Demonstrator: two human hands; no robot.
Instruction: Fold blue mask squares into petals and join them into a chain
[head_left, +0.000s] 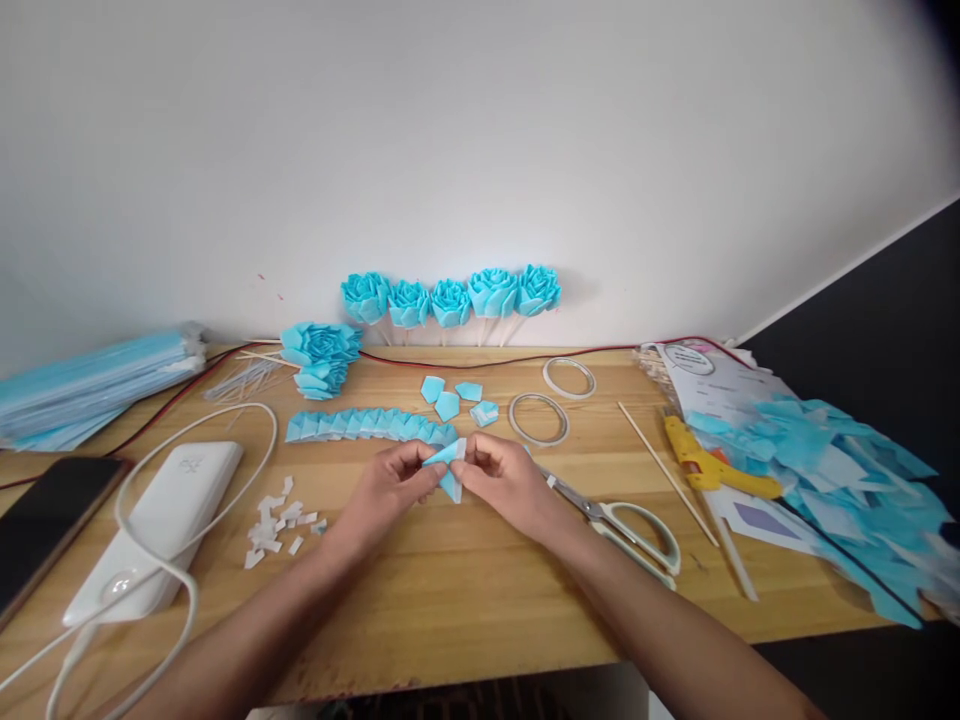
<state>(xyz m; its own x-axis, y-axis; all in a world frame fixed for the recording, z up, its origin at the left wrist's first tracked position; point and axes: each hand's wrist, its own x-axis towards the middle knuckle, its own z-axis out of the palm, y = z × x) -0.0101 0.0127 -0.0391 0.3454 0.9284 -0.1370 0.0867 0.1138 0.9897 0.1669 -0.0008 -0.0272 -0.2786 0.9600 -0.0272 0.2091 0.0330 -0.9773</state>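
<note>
My left hand [394, 487] and my right hand [506, 485] meet near the middle of the table, both closed on one small blue paper petal [448, 456]. The petal is folded, with a pale strip along its right edge. Just behind my fingers ends a row of overlapping blue folded petals [360, 425]. Several loose blue paper pieces [447, 404] lie beyond my hands. By my right wrist rest scissors [607, 515] with pale handles. Small white paper scraps [274, 525] are scattered left of my left hand.
Blue paper flowers [450, 303] on sticks lean at the wall; more flowers [322, 350] lie left. Two tape rolls [538, 420] sit behind my right hand. A yellow glue gun [709, 462], a wooden stick [667, 472] and blue paper cuttings [855, 490] lie right. A corded power bank [161, 530] and phone [52, 520] lie left.
</note>
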